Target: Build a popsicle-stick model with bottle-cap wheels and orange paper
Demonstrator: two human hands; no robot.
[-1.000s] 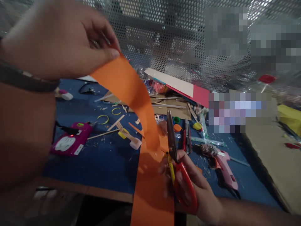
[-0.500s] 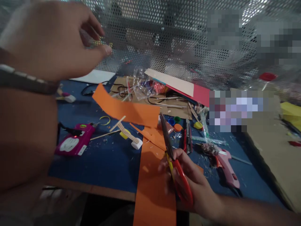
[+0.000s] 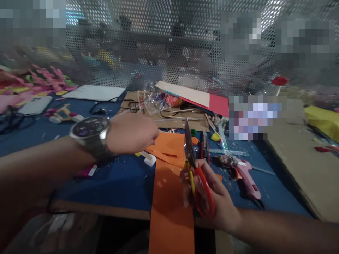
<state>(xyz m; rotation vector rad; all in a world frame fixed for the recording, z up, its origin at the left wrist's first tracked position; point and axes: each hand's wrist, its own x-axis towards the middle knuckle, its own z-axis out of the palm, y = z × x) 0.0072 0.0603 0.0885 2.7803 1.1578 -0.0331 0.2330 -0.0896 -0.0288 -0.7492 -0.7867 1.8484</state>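
Observation:
My right hand [image 3: 212,197] is closed around a pair of scissors [image 3: 202,187] with red and yellow handles. Their dark blades point up and away, above the right edge of a long orange sheet [image 3: 172,215]. That sheet hangs over the table's front edge. My left hand [image 3: 132,133], with a watch [image 3: 91,132] on the wrist, is low over the table, back of the hand up, fingers mostly hidden. It covers the left part of a loose orange piece [image 3: 172,140]; whether it grips this is hidden. A thin orange strip [image 3: 161,155] lies just below.
A pink glue gun [image 3: 249,180] and a red utility knife [image 3: 204,144] lie right of the sheet. Cardboard, sticks and a plastic bag [image 3: 153,102] are behind, before a perforated metal screen [image 3: 169,49]. A white wheel-like piece [image 3: 150,159] and a magenta box [image 3: 87,171] are left.
My left hand has come down and right from the upper left, over the loose orange piece. That piece's curled left end is now covered. My right hand still holds the scissors.

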